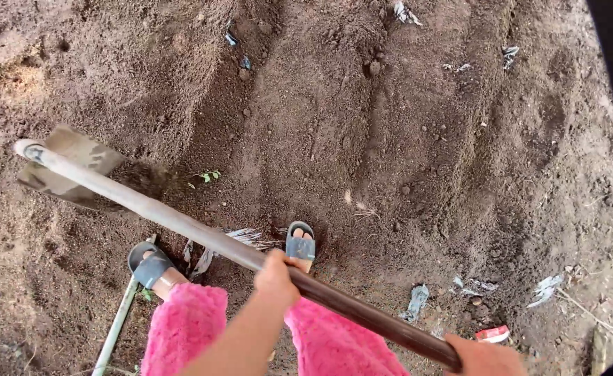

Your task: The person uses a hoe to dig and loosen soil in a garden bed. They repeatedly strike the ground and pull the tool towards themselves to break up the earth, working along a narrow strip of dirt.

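I hold a hoe with a long wooden handle (181, 223) that slants from upper left to lower right. Its muddy metal blade (69, 167) rests on the loose brown soil (404, 139) at the left. My left hand (276, 275) is closed around the middle of the handle. At the bottom right, my right hand (484, 358) grips the dark end of the handle. Below the handle are my pink trouser legs (184, 327) and my two feet in grey sandals, one on the left (153, 268) and one on the right (301, 244).
A thin pale green rod (117, 324) lies by my left foot. A tiny green seedling (209, 176) stands near the blade. Feathers and scraps of litter (418, 301) are scattered about, with a red-and-white wrapper (493, 334) near my right hand. The soil is ridged and furrowed.
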